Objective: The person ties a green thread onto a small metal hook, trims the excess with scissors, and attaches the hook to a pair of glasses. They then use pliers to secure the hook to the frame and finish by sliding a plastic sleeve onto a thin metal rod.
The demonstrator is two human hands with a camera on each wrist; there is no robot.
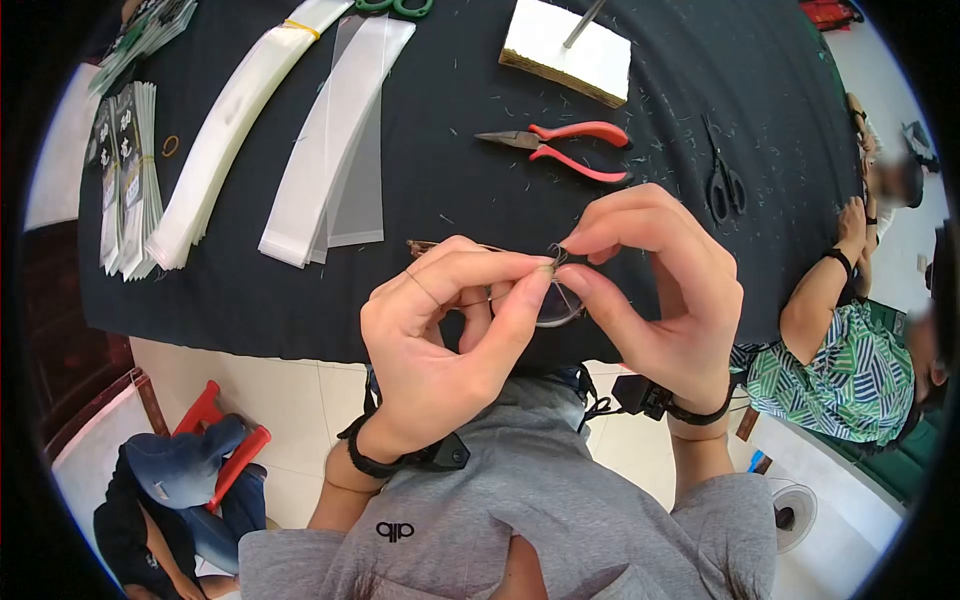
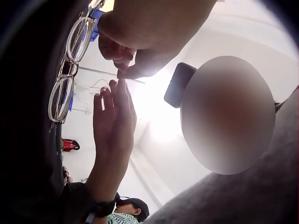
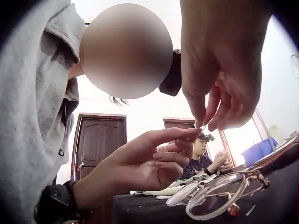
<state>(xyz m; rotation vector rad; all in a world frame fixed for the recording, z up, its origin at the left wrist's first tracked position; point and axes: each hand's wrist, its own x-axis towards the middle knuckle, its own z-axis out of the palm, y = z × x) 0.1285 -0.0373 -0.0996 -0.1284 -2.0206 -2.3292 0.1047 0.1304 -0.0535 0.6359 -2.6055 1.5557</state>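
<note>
In the head view, a tiny bundle of thin dark looped strands (image 1: 556,254) is at the fingertips of both hands. My left hand (image 1: 440,325) pinches it between thumb and index finger. From the other side, the right hand (image 1: 675,285) holds the strands with thumb and index fingertips, its other fingers curled. Whether they are wire or thread I cannot tell. A pair of glasses (image 3: 217,193) lies on the table close by the hands in the right wrist view; in the head view the fingers partly hide its lens (image 1: 562,308).
On the black cloth lie red-handled pliers (image 1: 520,140), black scissors (image 1: 720,185) and a white block (image 1: 580,55) with an upright rod. Clear plastic sleeves (image 1: 335,140) and printed packets (image 1: 128,180) are at left. Another person (image 1: 840,330) sits at the right.
</note>
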